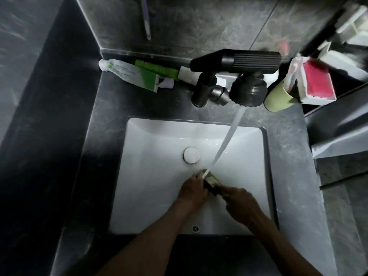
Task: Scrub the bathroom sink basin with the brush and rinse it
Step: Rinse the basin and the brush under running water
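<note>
A white rectangular sink basin (151,140) is seen from above, set into a dark stone countertop (288,156). Over the near half of the basin, a brush (210,181) is held between both hands, which are brought close together. The brush's dark handle is gripped by the right hand (242,204), while the bristle end is clasped by the curled fingers of the left hand (192,191). The brush head is struck by a stream of water (229,136), which is poured at a slant from a black faucet (247,90) mounted behind the basin. A round white drain cap (191,155) is seated near the basin's middle. Behind the basin's far left corner, a green and white tube (131,73) is laid flat; beyond its far right corner, a pale green cup (277,98) is placed.
</note>
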